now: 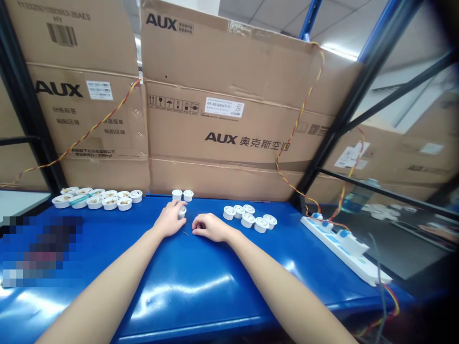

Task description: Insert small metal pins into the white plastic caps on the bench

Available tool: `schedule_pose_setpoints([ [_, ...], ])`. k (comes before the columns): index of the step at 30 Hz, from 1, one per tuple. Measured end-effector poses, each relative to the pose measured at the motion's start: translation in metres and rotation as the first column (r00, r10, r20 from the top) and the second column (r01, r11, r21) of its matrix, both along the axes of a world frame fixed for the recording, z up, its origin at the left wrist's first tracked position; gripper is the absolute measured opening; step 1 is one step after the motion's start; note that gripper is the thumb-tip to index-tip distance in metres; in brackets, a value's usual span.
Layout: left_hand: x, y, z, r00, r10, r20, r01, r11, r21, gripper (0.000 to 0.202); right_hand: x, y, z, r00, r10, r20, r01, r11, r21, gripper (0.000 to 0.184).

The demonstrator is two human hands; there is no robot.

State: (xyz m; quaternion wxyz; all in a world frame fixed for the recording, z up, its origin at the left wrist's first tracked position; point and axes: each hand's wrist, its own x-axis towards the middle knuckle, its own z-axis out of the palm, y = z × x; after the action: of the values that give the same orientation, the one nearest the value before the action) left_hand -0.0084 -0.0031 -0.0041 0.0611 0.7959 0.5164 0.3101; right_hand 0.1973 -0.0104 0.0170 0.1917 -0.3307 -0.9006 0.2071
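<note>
My left hand [169, 220] is closed round a small white lidded cup [182, 210] on the blue table, its fingers over the top and the thumb at the near side. Just to the right, my right hand [211, 227] rests low over the table with curled fingers; whatever they may hold is hidden. Between the two hands lies a tiny thin dark piece [185, 233]. Behind my left hand stand two more white cups [188, 195]. A group of several lidded white cups [248, 219] sits to the right of my right hand.
At the back left, several open white cups [95, 202] hold small brownish contents, with a teal tool [79, 199] across them. A white power strip [344, 248] with plugs and twisted wires lies at the right. Cardboard panels [215, 177] wall off the back.
</note>
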Motion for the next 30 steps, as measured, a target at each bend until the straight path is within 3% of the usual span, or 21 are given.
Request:
schedule_pose_setpoints([
  [5, 0.003, -0.006, 0.009, 0.999, -0.022, 0.023, 0.019, 0.988, 0.155, 0.039, 0.001, 0.004, -0.006, 0.995, -0.066, -0.073, 0.059, 0.994, -0.096, 0.010],
  [13, 0.010, -0.017, 0.021, 0.962, -0.262, -0.079, 0.273, 0.928, 0.253, 0.015, -0.001, 0.011, -0.009, 0.894, -0.255, -0.368, 0.162, 0.950, -0.265, 0.023],
  [17, 0.013, -0.017, 0.021, 0.959, -0.272, -0.077, 0.283, 0.924, 0.257, 0.006, -0.003, 0.011, -0.008, 0.878, -0.253, -0.407, 0.135, 0.945, -0.297, 0.024],
  [21, 0.013, -0.015, 0.019, 0.961, -0.267, -0.073, 0.277, 0.922, 0.271, 0.010, -0.004, 0.010, -0.008, 0.874, -0.247, -0.419, 0.118, 0.943, -0.311, 0.025],
  [30, 0.013, -0.015, 0.021, 0.966, -0.248, -0.072, 0.258, 0.921, 0.293, 0.006, -0.004, 0.010, -0.009, 0.892, -0.233, -0.386, 0.135, 0.955, -0.265, 0.023],
])
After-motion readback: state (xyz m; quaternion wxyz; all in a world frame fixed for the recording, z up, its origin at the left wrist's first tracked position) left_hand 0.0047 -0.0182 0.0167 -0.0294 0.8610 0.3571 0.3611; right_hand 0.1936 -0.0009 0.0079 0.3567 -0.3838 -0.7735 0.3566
